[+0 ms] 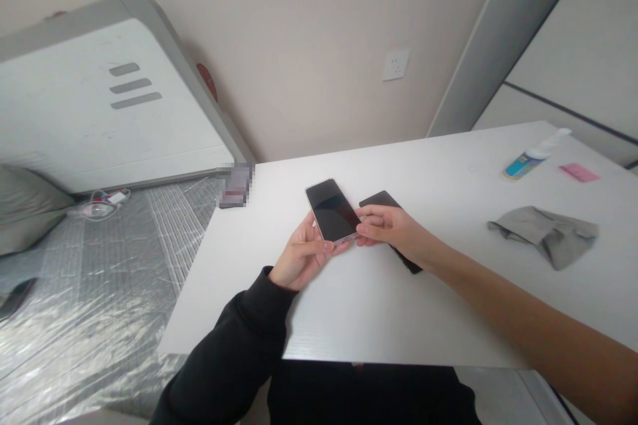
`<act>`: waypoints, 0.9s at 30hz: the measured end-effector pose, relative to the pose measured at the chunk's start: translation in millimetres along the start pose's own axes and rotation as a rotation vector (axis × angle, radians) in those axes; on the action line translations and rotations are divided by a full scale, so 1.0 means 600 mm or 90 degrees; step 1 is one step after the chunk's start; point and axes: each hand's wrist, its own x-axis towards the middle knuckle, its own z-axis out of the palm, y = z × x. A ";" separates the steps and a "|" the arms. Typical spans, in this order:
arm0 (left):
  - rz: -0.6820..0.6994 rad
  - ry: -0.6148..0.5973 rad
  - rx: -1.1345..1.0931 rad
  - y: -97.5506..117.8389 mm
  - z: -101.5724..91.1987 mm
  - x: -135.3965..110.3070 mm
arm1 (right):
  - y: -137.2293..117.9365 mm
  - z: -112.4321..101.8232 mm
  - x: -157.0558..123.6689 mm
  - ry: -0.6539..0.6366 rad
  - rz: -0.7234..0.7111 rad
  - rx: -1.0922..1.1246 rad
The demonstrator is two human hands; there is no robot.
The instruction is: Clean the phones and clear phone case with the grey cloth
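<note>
Between my two hands is a smartphone (333,210), its dark screen facing up and its edge pale. My left hand (305,254) grips the lower left corner, thumb along the near edge and fingers underneath. At the lower right corner, my right hand (386,226) pinches the phone with thumb and fingertips. Under my right hand and wrist lies a flat black object (381,199) on the white table (349,319); my hand hides its middle, so I cannot tell its kind.
To the right lie a crumpled grey cloth (543,232), a spray bottle (532,158) on its side and a pink packet (579,172). A blurred-out item (236,187) sits at the table's left corner. Beyond are the wall and a bed headboard (74,106).
</note>
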 end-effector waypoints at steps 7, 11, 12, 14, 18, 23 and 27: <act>-0.007 -0.020 0.004 0.000 -0.004 0.001 | -0.004 0.002 -0.003 0.026 0.000 -0.021; -0.011 -0.023 0.000 0.001 0.000 0.003 | 0.001 0.003 -0.001 0.037 0.007 -0.016; -0.011 -0.024 0.002 0.001 0.001 0.003 | 0.002 0.003 0.000 0.040 0.010 -0.016; -0.012 -0.022 0.009 0.001 0.002 0.003 | 0.004 0.003 0.000 0.046 0.013 -0.016; -0.012 -0.017 0.018 0.000 0.000 0.003 | 0.003 0.005 0.000 0.038 0.009 0.005; -0.010 -0.021 0.030 -0.001 -0.007 0.004 | -0.002 0.004 0.001 -0.007 0.015 0.071; -0.009 -0.028 0.033 -0.001 -0.007 0.003 | -0.006 0.003 0.000 -0.028 0.018 0.100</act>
